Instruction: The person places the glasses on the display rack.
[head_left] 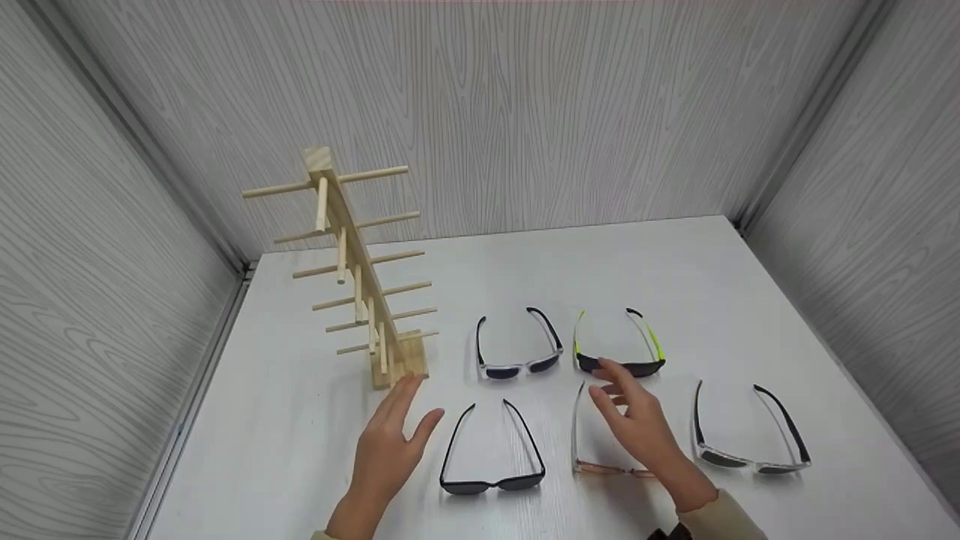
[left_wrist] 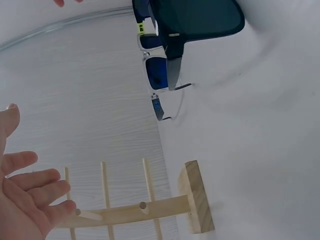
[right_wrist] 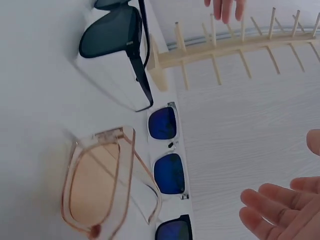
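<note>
My left hand (head_left: 388, 448) hovers with spread fingers between the wooden peg rack (head_left: 360, 262) and the black-framed sunglasses (head_left: 491, 486). Nothing is in its grasp. Over the peach-framed glasses (head_left: 600, 469) my right hand (head_left: 637, 424) hangs with loosely bent, empty fingers; it hides part of them. Its fingertips overlap the black and neon-yellow sunglasses (head_left: 643, 369) in the head view; whether they touch I cannot tell. In the right wrist view the peach glasses (right_wrist: 95, 185) lie apart from the right hand (right_wrist: 285, 210). Clear-framed sunglasses with blue lenses (head_left: 517, 369) sit beside the yellow pair.
Another clear-framed pair with dark temples (head_left: 750, 461) lies at the right of the white table (head_left: 675, 262). The rack's pegs stick out to several sides, and its base (head_left: 411, 352) stands on the table's left half. Wood-grain panels (head_left: 525, 112) enclose the back and sides.
</note>
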